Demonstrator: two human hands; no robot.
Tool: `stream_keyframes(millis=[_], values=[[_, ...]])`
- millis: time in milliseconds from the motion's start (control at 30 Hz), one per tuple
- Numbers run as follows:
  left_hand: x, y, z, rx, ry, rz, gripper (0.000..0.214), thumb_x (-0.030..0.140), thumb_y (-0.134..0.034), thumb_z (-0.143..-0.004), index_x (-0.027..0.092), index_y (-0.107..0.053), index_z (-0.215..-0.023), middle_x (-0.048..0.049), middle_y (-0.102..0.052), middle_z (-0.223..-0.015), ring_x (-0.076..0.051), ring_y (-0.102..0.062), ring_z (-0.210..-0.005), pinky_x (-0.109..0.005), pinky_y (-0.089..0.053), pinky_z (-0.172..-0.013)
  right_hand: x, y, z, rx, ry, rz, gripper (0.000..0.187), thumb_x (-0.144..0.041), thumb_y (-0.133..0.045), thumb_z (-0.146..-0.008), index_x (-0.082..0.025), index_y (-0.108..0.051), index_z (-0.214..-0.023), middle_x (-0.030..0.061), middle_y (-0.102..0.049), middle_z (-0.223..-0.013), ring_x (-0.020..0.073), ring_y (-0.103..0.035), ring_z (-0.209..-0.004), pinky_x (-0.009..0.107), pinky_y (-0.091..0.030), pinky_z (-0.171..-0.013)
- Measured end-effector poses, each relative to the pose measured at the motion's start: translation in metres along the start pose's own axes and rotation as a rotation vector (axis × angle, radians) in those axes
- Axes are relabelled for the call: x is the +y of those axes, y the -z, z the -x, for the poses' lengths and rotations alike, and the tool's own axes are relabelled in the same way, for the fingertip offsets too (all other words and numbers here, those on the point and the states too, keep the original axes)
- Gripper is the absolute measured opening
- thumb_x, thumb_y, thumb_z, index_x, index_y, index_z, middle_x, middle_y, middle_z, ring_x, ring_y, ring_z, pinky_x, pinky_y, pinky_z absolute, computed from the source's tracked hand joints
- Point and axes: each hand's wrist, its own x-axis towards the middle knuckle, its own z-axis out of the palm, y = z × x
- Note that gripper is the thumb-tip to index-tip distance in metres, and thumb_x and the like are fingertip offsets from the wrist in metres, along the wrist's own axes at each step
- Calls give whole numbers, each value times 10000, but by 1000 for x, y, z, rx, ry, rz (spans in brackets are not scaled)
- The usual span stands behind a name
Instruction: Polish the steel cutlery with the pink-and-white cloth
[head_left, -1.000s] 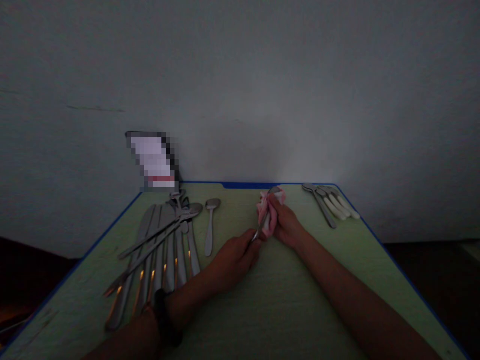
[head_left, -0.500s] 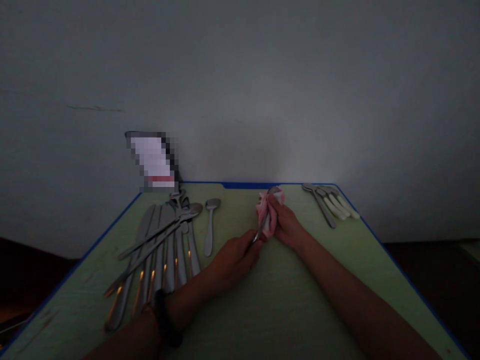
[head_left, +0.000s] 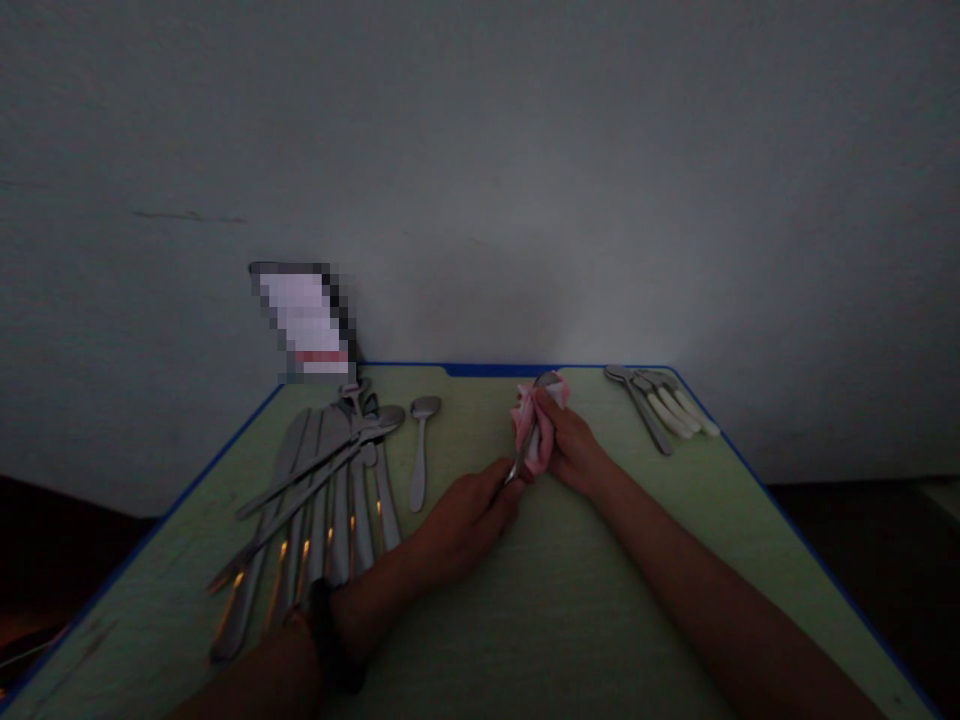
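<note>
My left hand [head_left: 480,505] is closed round the handle of a metal spoon [head_left: 517,460], whose bowl points away from me. My right hand [head_left: 571,440] grips a pink and white cloth [head_left: 544,450], pressed round the upper part of that spoon, with the thumb on top near the bowl. The cloth hides part of the spoon's neck. Left of my hands a short spoon [head_left: 420,455] lies by itself on the green table [head_left: 600,600].
Several metal knives [head_left: 319,500] lie side by side at the left, with spoons [head_left: 382,420] across them. A blurred-out phone-like device [head_left: 304,320] leans against the wall [head_left: 480,180]. At the back right lie a metal spoon [head_left: 641,410] and several white-handled pieces of cutlery [head_left: 675,410].
</note>
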Motion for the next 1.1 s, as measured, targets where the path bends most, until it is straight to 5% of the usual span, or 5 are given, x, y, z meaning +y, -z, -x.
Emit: stream_keyframes(millis=[1100], values=[[-1,-1,0,20,-6,-28,229,335,-303,-911,191,-465,-836,21,-509,-647,-140,-492,-605,-239,-360,-561,0,-3,2,21,4,26,235,-318,-622,-767,-121,-616,-896,35,-677,-678,115,-612,-560,209,-504,-553]])
